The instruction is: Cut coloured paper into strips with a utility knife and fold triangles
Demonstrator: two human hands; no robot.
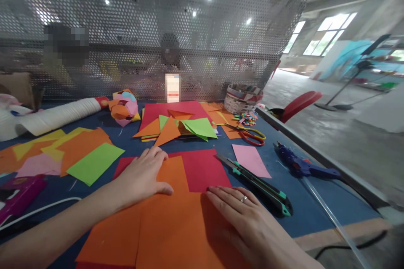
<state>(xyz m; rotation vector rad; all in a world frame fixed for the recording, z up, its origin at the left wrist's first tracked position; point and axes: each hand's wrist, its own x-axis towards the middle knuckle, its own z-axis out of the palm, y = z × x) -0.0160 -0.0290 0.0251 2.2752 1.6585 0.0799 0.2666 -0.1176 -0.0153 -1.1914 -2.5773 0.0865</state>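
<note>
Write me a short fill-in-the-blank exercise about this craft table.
The right hand wears a silver ____.
The left hand has its thumb over ____ paper.
The utility knife beside the right hand is black and ____.
The scissors have red and ____ handles.
Missing words: ring; orange; green; yellow.

One view looks from the person's head, forward and down; it is near the counter (342, 204), facing its far edge.
</note>
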